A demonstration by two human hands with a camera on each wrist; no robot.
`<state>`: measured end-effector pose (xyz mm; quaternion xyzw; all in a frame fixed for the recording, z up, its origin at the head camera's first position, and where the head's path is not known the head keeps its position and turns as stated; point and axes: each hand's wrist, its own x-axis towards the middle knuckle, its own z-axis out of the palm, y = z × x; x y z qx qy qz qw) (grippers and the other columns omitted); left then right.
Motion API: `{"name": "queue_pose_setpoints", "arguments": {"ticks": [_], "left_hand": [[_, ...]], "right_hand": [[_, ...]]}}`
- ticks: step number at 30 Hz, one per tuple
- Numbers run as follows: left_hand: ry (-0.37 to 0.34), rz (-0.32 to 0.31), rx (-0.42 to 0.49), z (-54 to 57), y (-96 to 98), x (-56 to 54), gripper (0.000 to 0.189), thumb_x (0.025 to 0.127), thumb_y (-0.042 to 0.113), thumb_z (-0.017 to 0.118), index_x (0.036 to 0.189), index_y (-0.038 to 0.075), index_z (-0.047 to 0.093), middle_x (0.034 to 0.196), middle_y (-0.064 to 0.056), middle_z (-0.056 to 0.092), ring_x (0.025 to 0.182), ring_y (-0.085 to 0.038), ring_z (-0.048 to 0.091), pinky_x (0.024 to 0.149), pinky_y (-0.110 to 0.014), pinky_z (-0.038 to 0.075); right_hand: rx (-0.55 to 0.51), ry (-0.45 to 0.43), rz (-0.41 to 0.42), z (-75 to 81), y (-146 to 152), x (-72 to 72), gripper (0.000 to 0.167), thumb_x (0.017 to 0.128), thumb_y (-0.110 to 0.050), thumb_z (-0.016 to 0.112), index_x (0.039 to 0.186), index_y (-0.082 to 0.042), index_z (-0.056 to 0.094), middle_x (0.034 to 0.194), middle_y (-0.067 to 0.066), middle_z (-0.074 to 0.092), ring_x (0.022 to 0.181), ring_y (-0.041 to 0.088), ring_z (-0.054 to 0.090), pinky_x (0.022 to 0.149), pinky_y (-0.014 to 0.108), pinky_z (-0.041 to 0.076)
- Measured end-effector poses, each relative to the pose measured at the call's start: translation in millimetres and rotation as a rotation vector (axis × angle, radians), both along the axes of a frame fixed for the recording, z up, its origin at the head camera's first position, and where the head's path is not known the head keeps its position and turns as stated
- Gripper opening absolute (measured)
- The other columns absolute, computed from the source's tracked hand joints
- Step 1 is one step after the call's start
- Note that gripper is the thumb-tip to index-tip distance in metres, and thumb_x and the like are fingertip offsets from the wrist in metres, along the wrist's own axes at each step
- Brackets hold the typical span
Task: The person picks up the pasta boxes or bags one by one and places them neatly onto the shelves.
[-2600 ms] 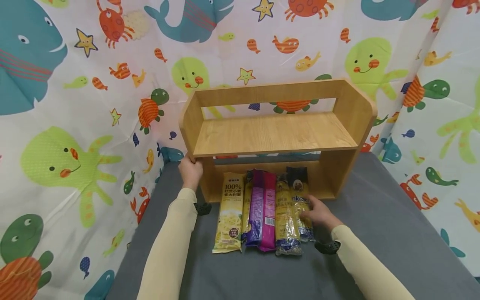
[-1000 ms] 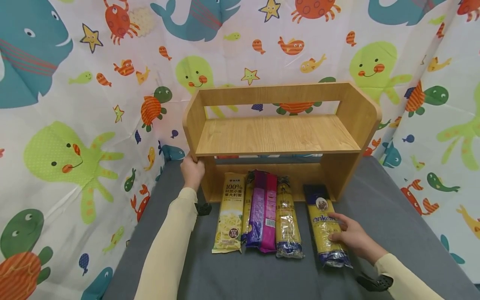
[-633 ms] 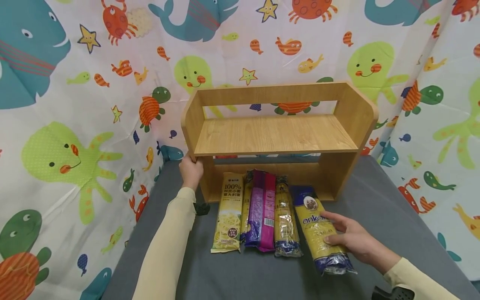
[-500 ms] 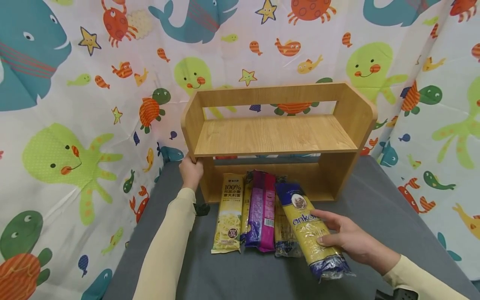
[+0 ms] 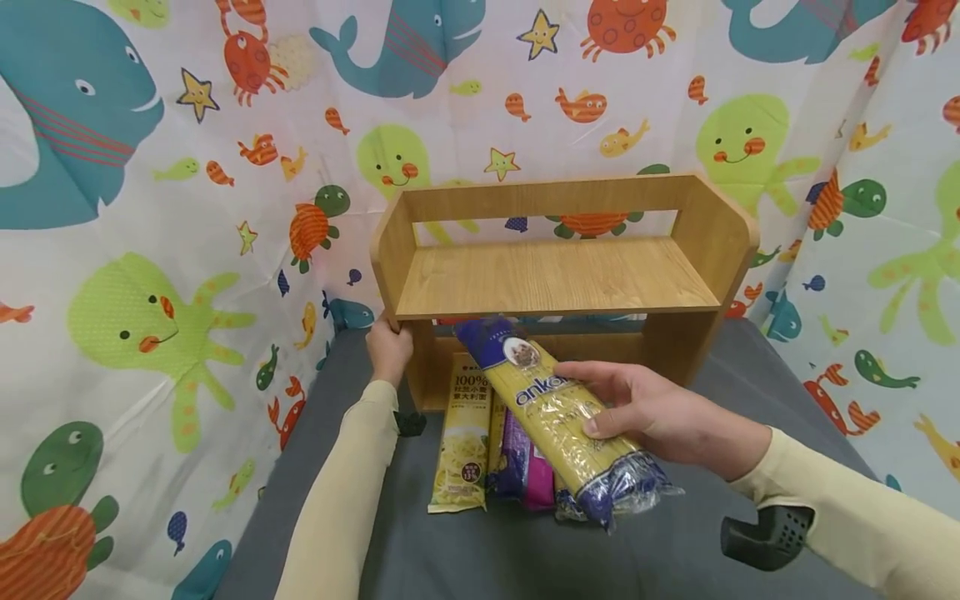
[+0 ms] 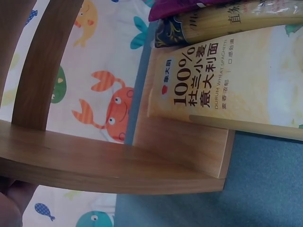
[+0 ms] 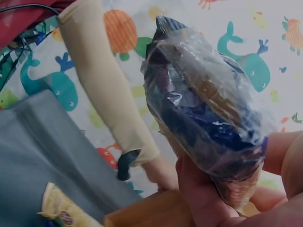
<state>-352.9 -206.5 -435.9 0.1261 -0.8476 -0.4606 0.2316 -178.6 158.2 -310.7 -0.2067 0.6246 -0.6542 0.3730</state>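
My right hand grips a yellow-and-blue spaghetti packet by its right edge, holding it tilted in the air before the lower opening of a wooden shelf. In the right wrist view, the packet's crinkled clear-and-blue end rises between thumb and fingers. My left hand holds the shelf's left side panel; its fingers are partly hidden behind the wood. Beneath the raised packet, a pale yellow pasta pack and a purple-and-pink pack lean in the lower opening, partly covered.
Another spaghetti packet is almost wholly hidden behind the held one. Grey cloth covers the table. A patterned curtain stands close behind the shelf and along both sides.
My right hand has taken the spaghetti packet from the row's right end, drawn it out rightward, then lifted and swung it left over the other packs. The left hand has stayed on the shelf.
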Motion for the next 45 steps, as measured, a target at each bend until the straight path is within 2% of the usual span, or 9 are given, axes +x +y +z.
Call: {"name": "queue_pose_setpoints", "arguments": {"ticks": [7,13,19,24,30,33,39,42,45], "left_hand": [[-0.03,-0.006,0.004,-2.0,-0.7,2.9,0.036,0.099,0.016,0.061,0.133,0.003,0.062,0.129,-0.023,0.069,0.118,-0.042,0.067,0.101,-0.057,0.051],[-0.033,-0.002,-0.012,-1.2,-1.7,2.9,0.035,0.098,0.013,0.06,0.132,0.006,0.064,0.127,-0.021,0.07,0.117,-0.041,0.067,0.1,-0.057,0.052],[-0.011,-0.002,-0.023,-3.2,-2.0,2.8,0.032,0.098,0.014,0.059,0.128,0.004,0.065,0.125,-0.021,0.071,0.115,-0.04,0.068,0.099,-0.056,0.052],[-0.015,0.019,-0.029,-8.1,1.4,5.4,0.03,0.097,0.012,0.059,0.125,0.003,0.066,0.121,-0.023,0.072,0.113,-0.042,0.068,0.097,-0.057,0.053],[-0.008,0.033,-0.031,-11.1,5.8,6.2,0.028,0.098,0.017,0.062,0.122,0.003,0.068,0.114,-0.022,0.074,0.103,-0.042,0.07,0.09,-0.057,0.054],[0.004,0.011,-0.009,-8.4,5.9,6.2,0.029,0.099,0.02,0.062,0.122,0.003,0.067,0.114,-0.023,0.074,0.103,-0.041,0.07,0.09,-0.056,0.054],[0.021,-0.08,0.105,-2.6,1.5,7.6,0.047,0.098,0.039,0.061,0.132,0.009,0.061,0.129,-0.017,0.069,0.113,-0.035,0.066,0.098,-0.053,0.053],[0.038,-0.135,0.211,-1.3,0.5,8.6,0.054,0.096,0.045,0.06,0.139,0.012,0.058,0.131,-0.014,0.067,0.109,-0.031,0.062,0.096,-0.049,0.051],[0.048,-0.149,0.246,0.1,1.8,9.7,0.057,0.097,0.047,0.057,0.142,0.012,0.056,0.129,-0.015,0.068,0.103,-0.029,0.059,0.091,-0.044,0.049]], "right_hand": [[0.054,0.007,-0.162,16.0,-38.1,-33.1,0.075,0.097,-0.001,0.058,0.162,-0.011,0.022,0.143,0.017,0.047,0.107,0.018,0.066,0.088,0.033,0.058],[0.145,0.045,-0.28,11.4,-70.7,-72.2,0.07,0.101,-0.003,0.055,0.163,-0.017,0.024,0.15,0.021,0.042,0.109,0.021,0.064,0.085,0.032,0.057],[0.155,0.064,-0.361,-0.3,-109.1,-106.2,0.076,0.098,0.003,0.057,0.163,-0.016,0.023,0.154,0.024,0.038,0.117,0.028,0.056,0.082,0.029,0.053],[0.198,0.103,-0.382,-4.0,-133.3,-124.8,0.078,0.098,-0.002,0.059,0.164,-0.019,0.021,0.157,0.02,0.038,0.113,0.025,0.055,0.077,0.026,0.05],[0.181,0.127,-0.376,-5.5,-153.2,-143.4,0.077,0.1,-0.002,0.055,0.165,-0.018,0.017,0.16,0.019,0.037,0.128,0.03,0.053,0.106,0.043,0.047],[0.144,0.132,-0.368,-3.6,-163.2,-150.6,0.075,0.101,0.002,0.05,0.165,-0.017,0.015,0.161,0.02,0.035,0.133,0.033,0.05,0.112,0.049,0.044],[0.115,0.179,-0.347,-2.3,-184.2,-160.5,0.076,0.101,0.003,0.046,0.165,-0.019,0.013,0.161,0.022,0.032,0.127,0.034,0.05,0.106,0.05,0.047],[0.13,0.201,-0.34,-4.3,-193.1,-163.0,0.078,0.1,0.003,0.047,0.165,-0.022,0.012,0.158,0.023,0.036,0.122,0.035,0.053,0.097,0.048,0.052],[0.126,0.2,-0.332,-6.8,-198.5,-165.9,0.081,0.1,0.005,0.046,0.165,-0.026,0.01,0.156,0.025,0.038,0.121,0.037,0.056,0.087,0.044,0.054]]}}
